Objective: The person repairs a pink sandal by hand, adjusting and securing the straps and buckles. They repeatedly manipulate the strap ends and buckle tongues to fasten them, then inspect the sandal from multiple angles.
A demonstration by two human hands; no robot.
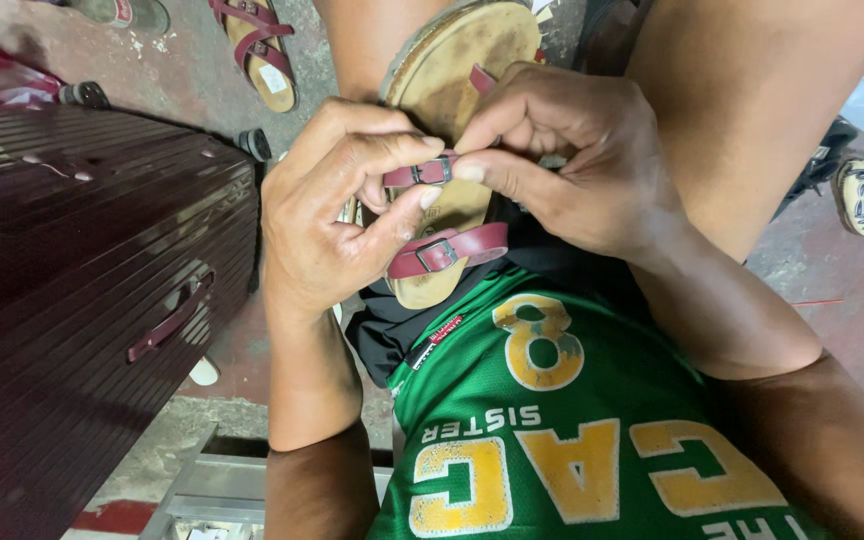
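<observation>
A dark ribbed case [82, 300] is seen at the left, on the concrete floor [832, 290]. A tan sandal [452, 75] is propped sole-inward on the lap, between the knees – light and stiff in the footbed, it is judged best steadied by its edge. Its upper maroon strap [420, 172], supple and narrow, is pinched by the left hand [327, 220] beside the buckle, and its free end is nipped by the right hand [562, 160] – a lower buckled strap [447, 250] lies untouched
</observation>
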